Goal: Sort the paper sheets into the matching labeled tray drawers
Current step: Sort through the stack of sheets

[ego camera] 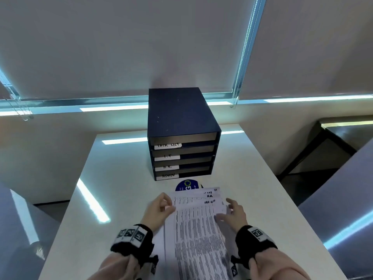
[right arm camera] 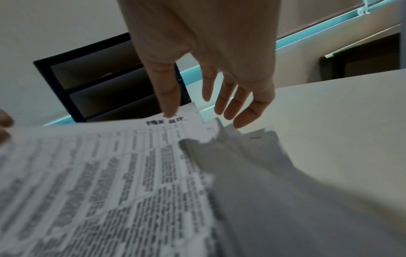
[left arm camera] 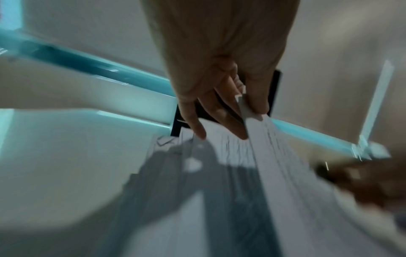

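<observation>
Before labeled drawer unit point(ego camera: 182, 138), paper sheets point(ego camera: 198, 229)

The drawers point(ego camera: 182, 158) have labels: TASK LIST, I.T, H.R., ADMIN. The top sheet point(ego camera: 198, 229) has handwritten "TASK LIST"; another says H.R.

paper sheets point(ego camera: 198, 229): thin printed paper | tray drawers point(ego camera: 182, 138): matt dark board (dusty top) | table point(ego camera: 125, 178): smooth, glossy

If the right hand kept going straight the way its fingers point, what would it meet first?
Probably the drawer unit. The right hand rests its thumb on the paper stack, fingers aimed forward; bare table lies between, though depth is uncertain.
</observation>
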